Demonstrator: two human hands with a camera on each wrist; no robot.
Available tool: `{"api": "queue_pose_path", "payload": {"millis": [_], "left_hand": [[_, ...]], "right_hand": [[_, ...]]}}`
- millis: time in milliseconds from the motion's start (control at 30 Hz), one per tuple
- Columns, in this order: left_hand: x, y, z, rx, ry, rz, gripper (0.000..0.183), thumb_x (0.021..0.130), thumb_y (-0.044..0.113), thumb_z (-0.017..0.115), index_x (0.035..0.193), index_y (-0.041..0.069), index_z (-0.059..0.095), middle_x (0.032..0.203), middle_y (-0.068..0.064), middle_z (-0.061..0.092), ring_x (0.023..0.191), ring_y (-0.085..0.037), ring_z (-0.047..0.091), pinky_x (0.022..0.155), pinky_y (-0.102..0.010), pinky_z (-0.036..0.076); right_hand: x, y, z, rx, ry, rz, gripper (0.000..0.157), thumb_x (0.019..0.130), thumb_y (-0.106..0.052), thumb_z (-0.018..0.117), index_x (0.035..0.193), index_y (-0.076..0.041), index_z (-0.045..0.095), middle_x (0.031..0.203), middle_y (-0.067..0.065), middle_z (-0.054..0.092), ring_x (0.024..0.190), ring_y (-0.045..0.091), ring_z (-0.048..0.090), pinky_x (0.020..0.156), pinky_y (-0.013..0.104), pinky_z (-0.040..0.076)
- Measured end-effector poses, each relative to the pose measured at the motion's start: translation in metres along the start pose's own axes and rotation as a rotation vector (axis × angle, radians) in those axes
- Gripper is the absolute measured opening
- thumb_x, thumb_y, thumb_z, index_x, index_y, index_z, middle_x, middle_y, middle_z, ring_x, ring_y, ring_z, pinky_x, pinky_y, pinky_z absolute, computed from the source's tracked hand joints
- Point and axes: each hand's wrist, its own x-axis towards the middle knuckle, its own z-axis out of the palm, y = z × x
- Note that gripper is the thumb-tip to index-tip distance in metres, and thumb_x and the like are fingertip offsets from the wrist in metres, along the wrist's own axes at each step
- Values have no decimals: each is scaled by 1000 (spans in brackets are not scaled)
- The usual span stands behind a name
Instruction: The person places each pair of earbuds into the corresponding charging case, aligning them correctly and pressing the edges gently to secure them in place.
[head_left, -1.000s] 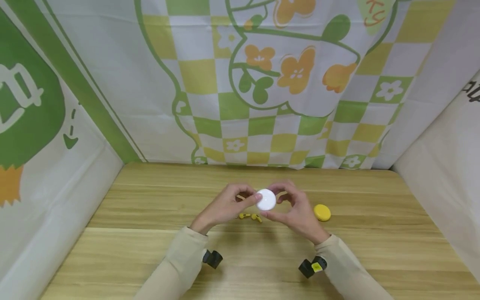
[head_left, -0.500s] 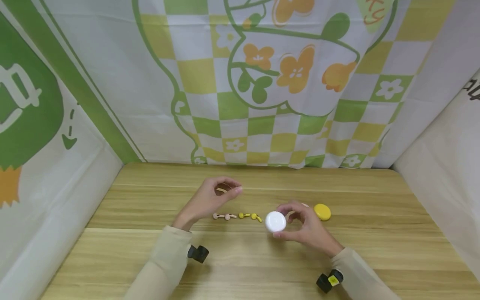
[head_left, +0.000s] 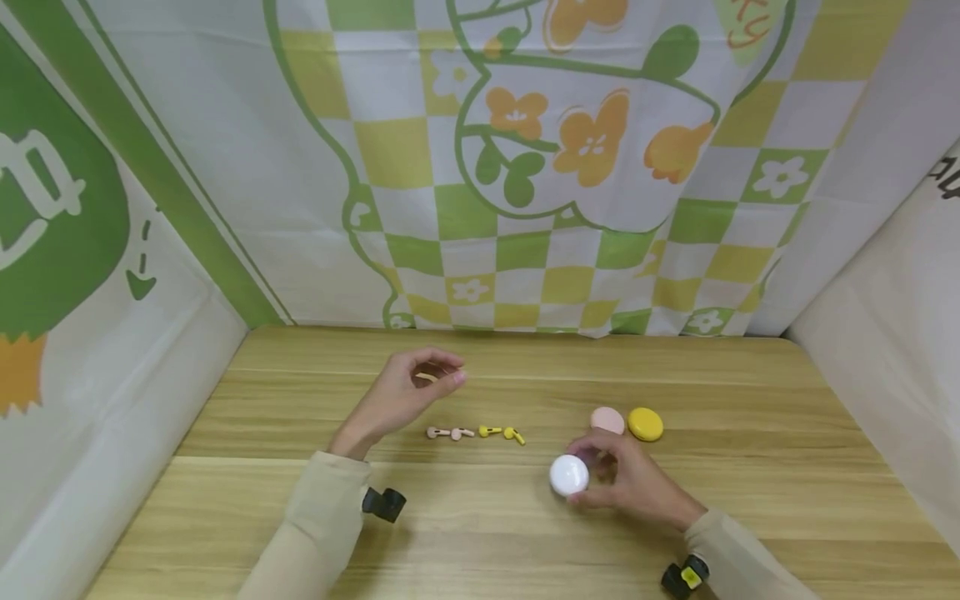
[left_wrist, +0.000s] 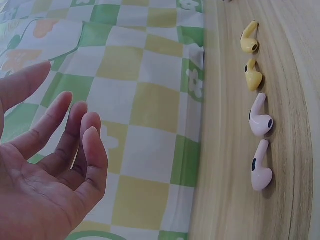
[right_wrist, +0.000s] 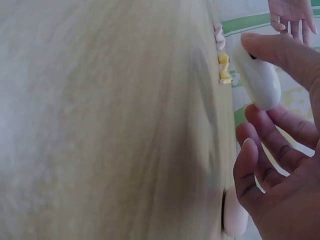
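Note:
Between thumb and fingers, my right hand [head_left: 630, 479] pinches a round white earbud case [head_left: 569, 475] just above the table; the right wrist view shows the closed white case [right_wrist: 262, 82] edge-on. My left hand [head_left: 405, 392] hovers over the table with relaxed, slightly bent fingers and nothing in them. Below and to its right lie two pink earbuds [left_wrist: 261, 122] and two yellow earbuds [left_wrist: 253, 77] in a row. Behind the right hand sit a round pink case [head_left: 607, 420] and a round yellow case [head_left: 646, 424], side by side.
The wooden table [head_left: 465, 533] runs back to a hanging cloth [head_left: 540, 250] with a green and yellow check print. White printed cloth walls [head_left: 172, 333] stand on the left and right. A black wrist camera [head_left: 384, 504] sits on each sleeve.
The left hand has let go of the white case and moved left. My right hand has carried the case right and toward me, uncovering the pink case. The pink earbuds have come into view.

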Motion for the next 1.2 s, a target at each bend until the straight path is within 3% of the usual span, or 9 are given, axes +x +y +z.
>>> {"api": "queue_pose_path", "payload": {"millis": [400,967,1200], "left_hand": [[-1,-1,-1,-4,1,-5,29,98,24,71,118,4,69,108,-7,70,100,-22,64,88,-36,55],[0,-3,0,-16,-16,-2,27,97,23,71,118,5,69,107,-7,69,99,-24,63,88,-37,55],[-1,-4,0,-11,-15,0,27,97,24,71,117,6,69,107,-7,69,99,-23,63,89,-40,54]], "right_hand": [[-4,8,-2,-54,-26,85,49,74,-28,93,114,-16,68,103,-4,64,91,14,59,75,28,47],[-1,11,-3,-44,-76,12,47,76,-26,91,113,-10,68,114,1,62,102,17,60,91,32,52],[-2,9,-6,-115,-54,19,49,76,-29,92,115,-12,66,114,-1,63,102,16,61,90,31,52]]}}
